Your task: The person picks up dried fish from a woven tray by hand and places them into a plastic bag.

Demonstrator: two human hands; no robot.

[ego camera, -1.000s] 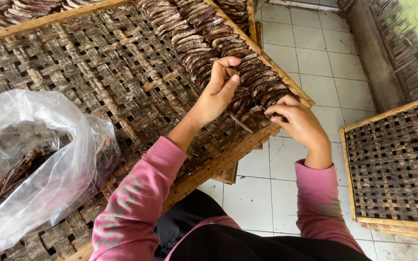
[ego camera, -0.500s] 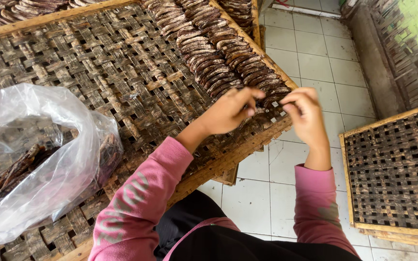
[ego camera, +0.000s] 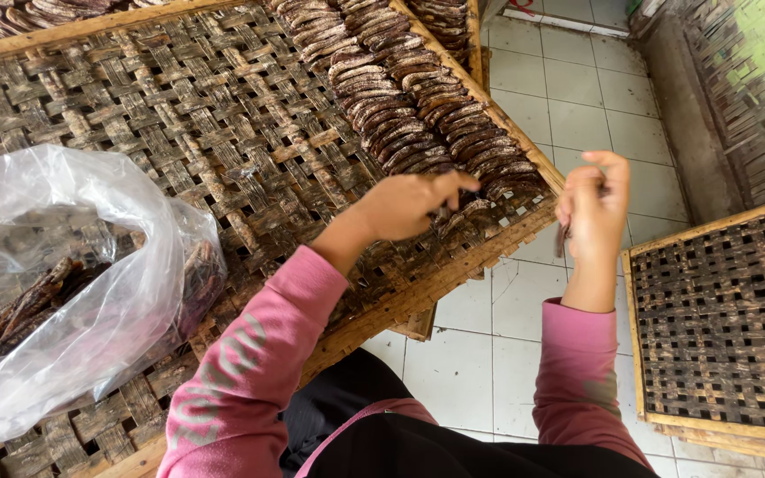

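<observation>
Woven bamboo forms the tray point(ego camera: 179, 115) under your left hand point(ego camera: 409, 205), whose fingers pinch a dark dried strip point(ego camera: 471, 211) at the near end of the rows of strips point(ego camera: 418, 115). Your right hand point(ego camera: 593, 212) hovers over the tiled floor point(ego camera: 568, 97), gripping a dark sliver point(ego camera: 563, 239) (partly hidden). A plastic bag point(ego camera: 64, 292) of strips lies left.

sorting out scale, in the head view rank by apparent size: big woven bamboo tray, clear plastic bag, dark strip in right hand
1. big woven bamboo tray
2. clear plastic bag, though nearness to the camera enlarges it
3. dark strip in right hand
</observation>
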